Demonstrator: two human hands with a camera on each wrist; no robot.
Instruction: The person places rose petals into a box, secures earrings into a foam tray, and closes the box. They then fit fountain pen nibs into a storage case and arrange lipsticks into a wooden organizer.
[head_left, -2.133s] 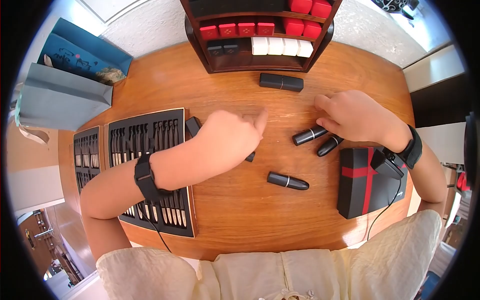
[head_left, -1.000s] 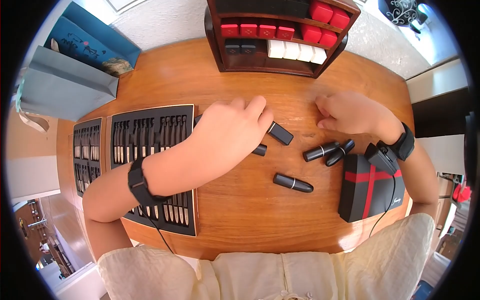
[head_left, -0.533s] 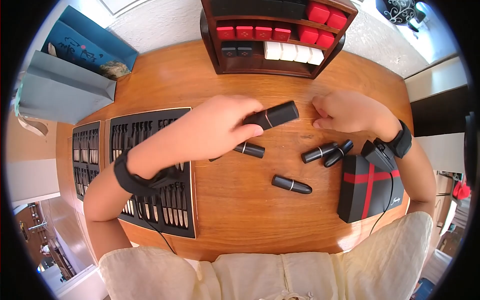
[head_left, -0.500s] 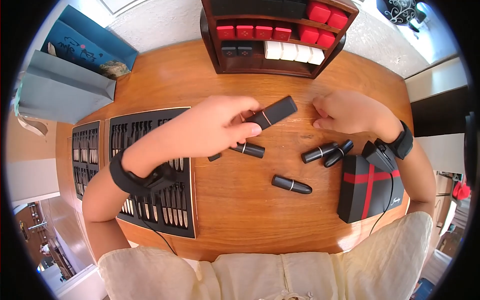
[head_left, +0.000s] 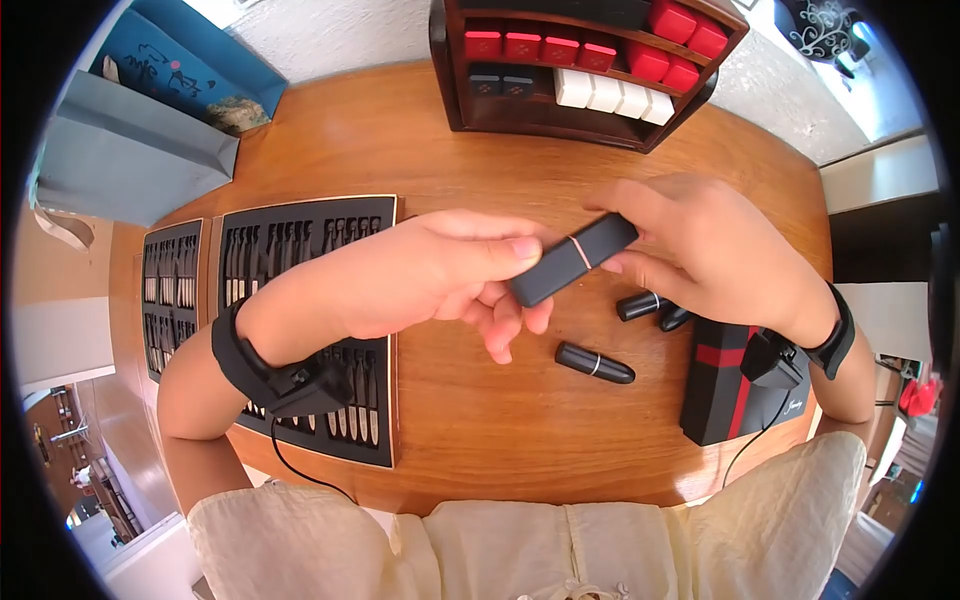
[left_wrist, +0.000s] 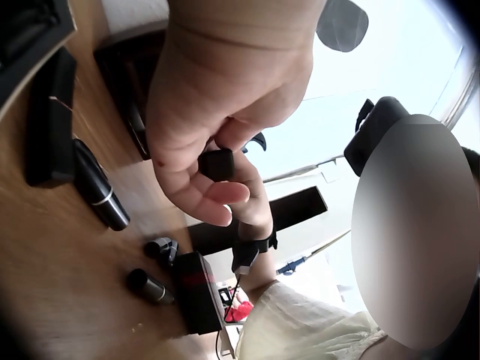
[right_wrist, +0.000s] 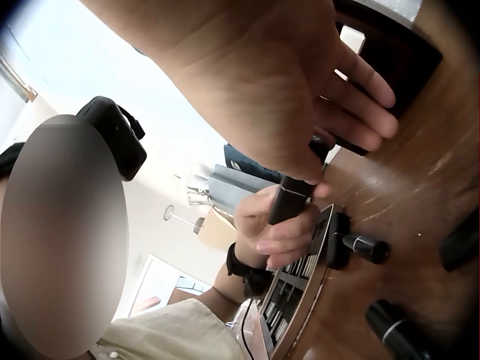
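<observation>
Between both hands, above the table, is a black lipstick tube [head_left: 555,272] with square sides and a thin metallic band. My left hand [head_left: 430,262] pinches its lower end, thumb on top and other fingers curled loosely beneath. At the upper end, thumb and index finger of my right hand [head_left: 715,245] grip the tube, while the remaining fingers extend in the right wrist view. One square end of the tube [left_wrist: 219,165] shows within the left fingers. A rounded lipstick tube [head_left: 595,362] lies below the hands. Two more, including one with a silver band [head_left: 638,305], lie under the right hand.
A black box with red ribbon [head_left: 700,400] stands at the right. A dark wooden shelf [head_left: 560,120] with small red, white and black boxes is at the back. Flat cases [head_left: 398,430] of slim black pieces lie left, paper bags [head_left: 150,150] beyond. Cables trail from both wrists.
The left hand has taken the square lipstick tube from near the shelf and brought it towards the middle. The right hand has moved inward onto the tube's far end.
</observation>
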